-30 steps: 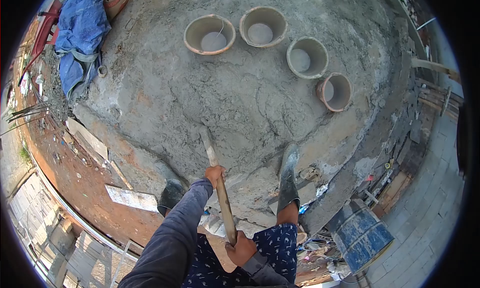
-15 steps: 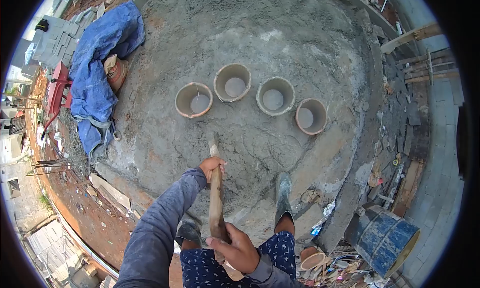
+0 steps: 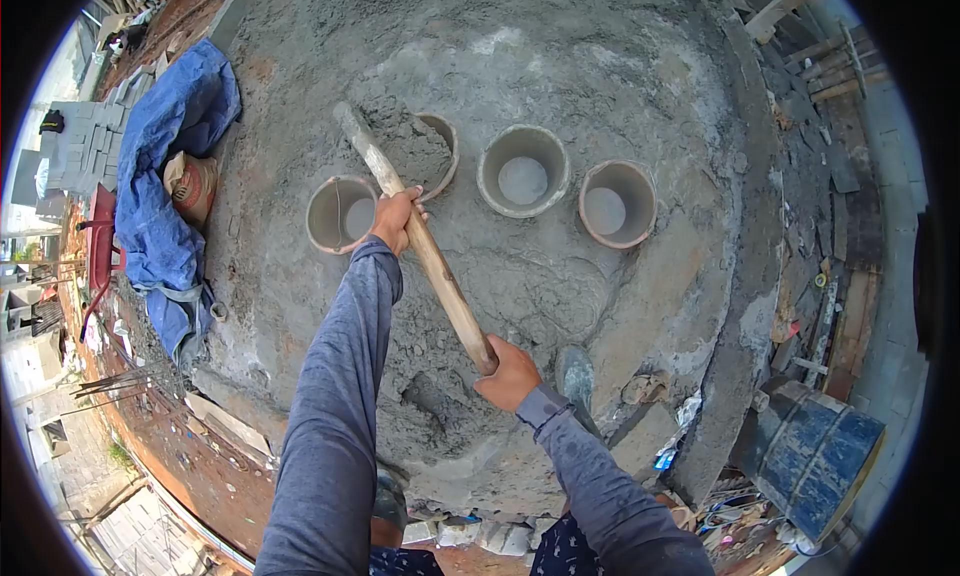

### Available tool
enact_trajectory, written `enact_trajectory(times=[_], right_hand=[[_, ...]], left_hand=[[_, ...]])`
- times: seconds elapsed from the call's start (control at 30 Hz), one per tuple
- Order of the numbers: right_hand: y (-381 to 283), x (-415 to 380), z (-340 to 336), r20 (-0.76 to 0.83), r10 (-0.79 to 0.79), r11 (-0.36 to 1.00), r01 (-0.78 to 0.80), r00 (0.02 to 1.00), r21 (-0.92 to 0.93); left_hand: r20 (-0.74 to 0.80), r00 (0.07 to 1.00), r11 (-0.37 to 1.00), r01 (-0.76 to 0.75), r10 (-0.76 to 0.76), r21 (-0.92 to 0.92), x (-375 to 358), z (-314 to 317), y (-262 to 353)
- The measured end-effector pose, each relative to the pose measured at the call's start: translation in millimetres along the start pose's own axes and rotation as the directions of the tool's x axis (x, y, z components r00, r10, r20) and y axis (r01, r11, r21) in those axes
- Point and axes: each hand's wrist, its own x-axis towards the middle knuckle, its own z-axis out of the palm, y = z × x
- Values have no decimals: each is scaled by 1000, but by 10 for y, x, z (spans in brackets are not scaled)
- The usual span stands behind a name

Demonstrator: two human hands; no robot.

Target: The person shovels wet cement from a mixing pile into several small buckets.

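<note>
My left hand is wrapped round the middle of a wooden handle, and my right hand grips its lower end. At the handle's far end a load of wet grey mortar lies over the second bucket, hiding most of its opening; the tool's blade is hidden under it. The leftmost bucket stands just left of my left hand. Farther right are a third bucket and a fourth bucket, each with a grey layer at the bottom. Below the handle, the wet mortar has a hollow.
A blue tarp and a paper sack lie at the left, beside a red wheelbarrow. A blue drum lies tilted at the lower right. One boot stands in the mortar. Wooden planks line the right edge.
The tool has swung up and forward, bringing mortar over the second bucket. Both hands have moved forward, and my right hand has shifted away from my legs. The view has shifted slightly.
</note>
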Motion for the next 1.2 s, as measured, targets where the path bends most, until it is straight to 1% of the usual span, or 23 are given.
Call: enact_trajectory(times=[0.03, 0.1, 0.13, 0.2, 0.27, 0.33, 0.4, 0.5, 0.57, 0.6, 0.63, 0.67, 0.7, 0.77, 0.83, 0.87, 0.9, 0.97, 1.0, 1.03, 1.1, 1.13, 1.2], right_hand=[[289, 173, 55, -61, 45, 997, -48, 997, -66], [652, 496, 75, -91, 94, 993, -100, 991, -69], [785, 555, 142, -105, 132, 988, -139, 986, -60], [868, 613, 283, -126, 103, 991, -112, 987, -68], [739, 596, 415, -149, 60, 996, -69, 987, -58], [511, 368, 601, -168, 25, 999, -30, 986, -29], [232, 79, 762, -129, 25, 999, -22, 991, 23], [12, -525, 1231, -102, 73, 993, -64, 992, 95], [21, -800, 1478, -73, 140, 985, -131, 988, 111], [73, -997, 1621, -42, 197, 975, -191, 979, 109], [159, -1251, 1766, -5, 262, 960, -261, 965, 101], [240, -1452, 1871, -21, 274, 957, -271, 961, 101], [378, -1593, 1975, 8, 334, 937, -333, 942, 101], [741, -2063, 2214, 57, 459, 881, -462, 887, 101], [996, -2579, 2449, 94, 597, 800, -600, 797, 11], [896, -2822, 2518, 110, 639, 762, -646, 761, 47], [693, -2975, 2504, 123, 671, 728, -681, 731, 77], [142, -2953, 2348, 211, 729, 649, -756, 651, 89], [-73, -2895, 2269, 258, 731, 640, -766, 631, 61], [-311, -2815, 2169, 284, 703, 652, -750, 652, 106], [-562, -2729, 2147, 401, 621, 610, -736, 674, 294], [-742, -2687, 2057, 463, 579, 533, -741, 671, 408], [-1423, -2380, 1633, 568, 454, 352, -723, 687, 594]], left_hand=[[-18, 999, 998, -51, 51, 24, 88, 89, -108], [-85, 985, 988, -143, 147, 52, 161, 163, -266], [-66, 984, 984, -161, 166, 75, 165, 150, -278], [-35, 976, 976, -213, 214, 35, 117, 50, -242], [-37, 966, 967, -256, 256, 17, -67, -44, -4], [-12, 952, 952, -304, 305, 22, -386, -182, 236], [2, 946, 945, -325, 325, 25, -730, -316, 460], [-37, 949, 948, -309, 313, 76, -1275, -564, 540], [-43, 958, 957, -279, 283, 77, -1427, -752, 351], [-55, 968, 967, -239, 244, 85, -1497, -915, 88], [-70, 983, 981, -161, 168, 106, -1585, -1086, -246], [-79, 992, 988, -93, 103, 121, -1585, -1225, -602], [-76, 996, 990, -45, 56, 133, -1505, -1314, -931], [-99, 992, 986, 90, -76, 142, -1579, -1555, -1827], [-166, 949, 918, 304, -268, 255, -1749, -1827, -2870], [-161, 916, 883, 398, -368, 250, -1947, -1996, -3284], [-153, 878, 845, 479, -454, 239, -2039, -2093, -3517], [-115, 791, 763, 611, -601, 212, -2212, -2207, -3542], [-95, 750, 725, 658, -654, 205, -2226, -2240, -3443], [-78, 705, 681, 704, -705, 203, -2233, -2250, -3298], [-43, 619, 599, 773, -784, 211, -2155, -2250, -2953], [-7, 624, 614, 770, -781, 174, -2106, -2274, -2831], [108, 574, 584, 793, -812, 173, -2001, -2261, -2414]])
